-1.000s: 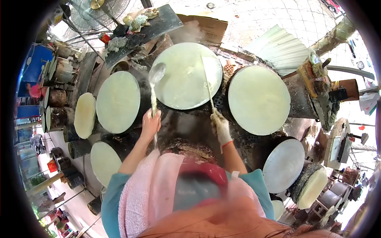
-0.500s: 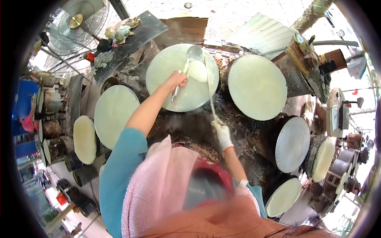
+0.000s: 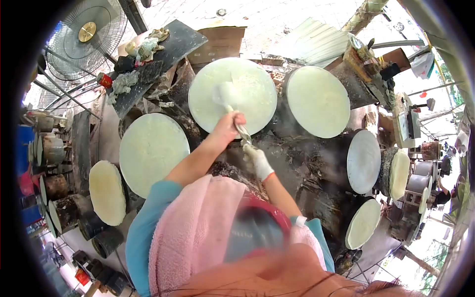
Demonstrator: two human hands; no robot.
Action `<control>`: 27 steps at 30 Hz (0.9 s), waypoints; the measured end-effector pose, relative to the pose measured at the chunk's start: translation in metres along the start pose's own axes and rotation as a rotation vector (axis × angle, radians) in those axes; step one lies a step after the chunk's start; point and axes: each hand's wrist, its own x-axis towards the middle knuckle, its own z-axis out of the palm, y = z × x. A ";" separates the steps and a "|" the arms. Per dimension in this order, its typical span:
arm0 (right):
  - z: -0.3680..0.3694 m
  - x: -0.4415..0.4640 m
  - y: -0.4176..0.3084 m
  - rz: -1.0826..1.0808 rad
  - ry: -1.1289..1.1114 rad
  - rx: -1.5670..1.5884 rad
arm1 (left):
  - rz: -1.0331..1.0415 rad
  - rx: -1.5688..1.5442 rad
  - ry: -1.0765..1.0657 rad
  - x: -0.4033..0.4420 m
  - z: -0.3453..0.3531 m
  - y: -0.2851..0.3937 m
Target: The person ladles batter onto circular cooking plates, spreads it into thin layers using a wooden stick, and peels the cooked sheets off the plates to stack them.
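Ladle over the middle griddle, both hands in close
L hand (image 3: pixel 227 127) = fingers wrapped round the ladle (image 3: pixel 225 93), bowl over the pale round griddle (image 3: pixel 262 94), can't tell if touching tbh. Gloved R hand (image 3: pixel 257 161) = fingers closed on a thin handle (image 3: pixel 260 186), just beside the ladle's lower end.

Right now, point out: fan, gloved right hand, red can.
Fan (image 3: pixel 87 31): head view, on the hub.
Gloved right hand (image 3: pixel 258 161): head view, back of the hand.
Red can (image 3: pixel 104 80): head view, its side.
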 end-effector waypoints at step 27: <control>-0.479 -0.229 0.197 -0.804 1.103 0.558 | -0.656 0.987 -0.492 0.186 0.249 -0.440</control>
